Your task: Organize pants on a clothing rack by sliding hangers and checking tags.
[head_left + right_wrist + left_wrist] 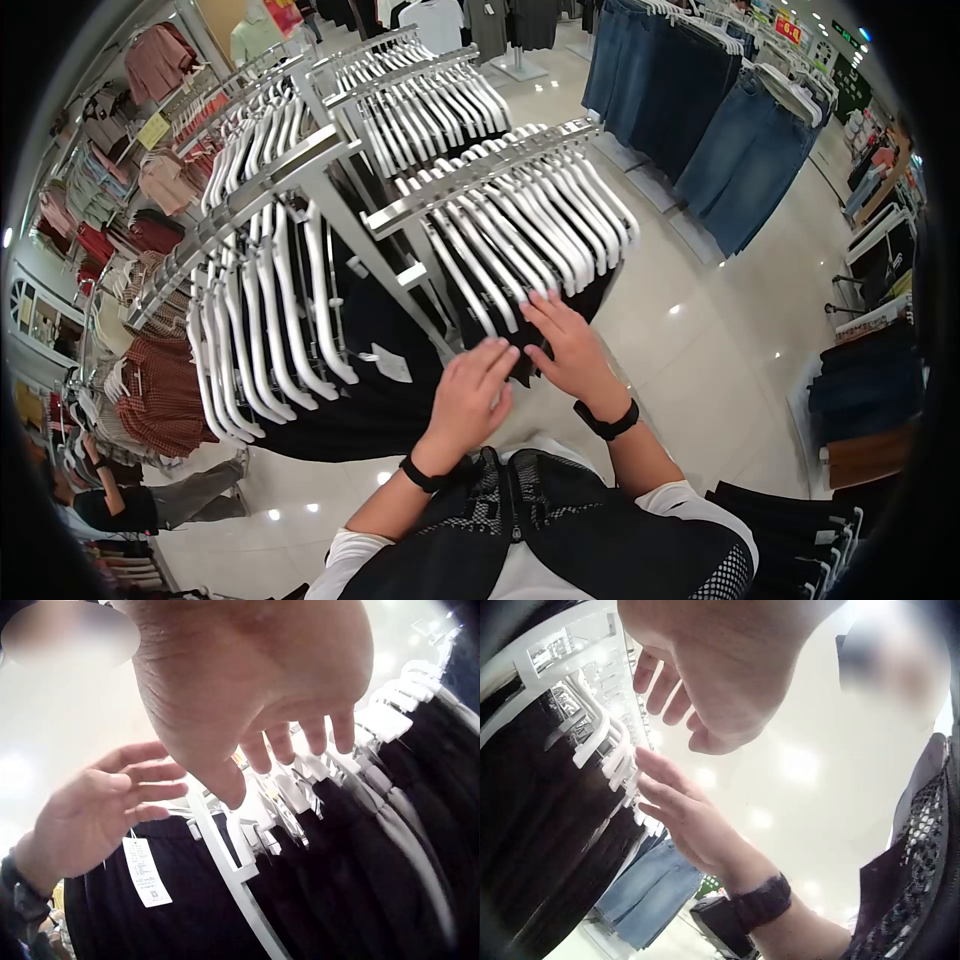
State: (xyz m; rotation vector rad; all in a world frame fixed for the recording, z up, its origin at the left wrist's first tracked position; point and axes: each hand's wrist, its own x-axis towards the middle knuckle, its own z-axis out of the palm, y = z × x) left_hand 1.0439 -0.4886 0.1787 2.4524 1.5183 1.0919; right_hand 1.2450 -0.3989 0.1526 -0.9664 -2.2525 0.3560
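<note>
White hangers (535, 225) hang in a close row from a chrome rack arm, with black trousers (337, 877) clipped below them. My right hand (572, 352) has its fingers extended, fingertips right at the lower ends of the nearest hangers. Beside it, my left hand (468, 398) is held with loosely straight fingers in front of the rack, nothing in its grasp. The right wrist view has the left hand (94, 810) close by a white price tag (148, 871) on dark trousers. In the left wrist view the right hand (694, 817) overlaps the hanger ends.
A second row of white hangers (265, 320) with black garments is to the left, beyond the rack's metal upright (365, 250). Blue jeans (745, 165) hang at the back right. Checked shirts (165, 395) and a person (125, 500) are at the left. Black garments (765, 540) hang near my right side.
</note>
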